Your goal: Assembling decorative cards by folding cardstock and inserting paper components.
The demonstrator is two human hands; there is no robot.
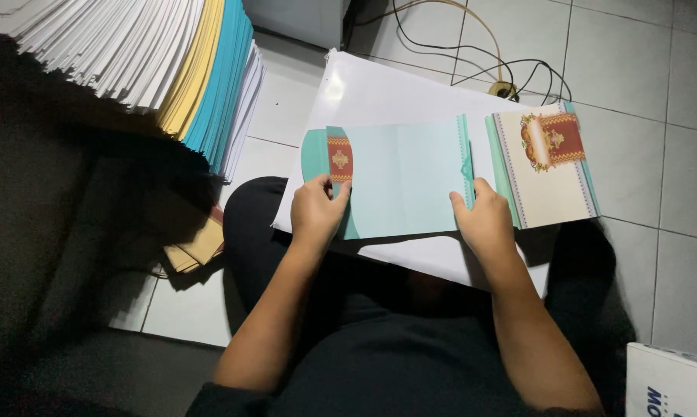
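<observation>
A pale teal card sheet (pixel 402 181) with a rounded flap and a red ornamental patch lies flat on a large white sheet (pixel 372 93) on the floor. My left hand (pixel 316 212) pinches its left edge beside the red patch. At the sheet's right edge my right hand (pixel 483 220) grips the border, where a small teal fold sticks up. Just to the right lies a stack of cream cards (pixel 545 174) with teal edges and a red and gold emblem at the top.
A tall leaning stack of white, yellow and blue paper (pixel 171 69) stands at the upper left. Black and tan cables (pixel 495 62) run over the tiled floor behind. Tan envelopes (pixel 202 247) lie by my knee. A white box corner (pixel 669 382) shows at the lower right.
</observation>
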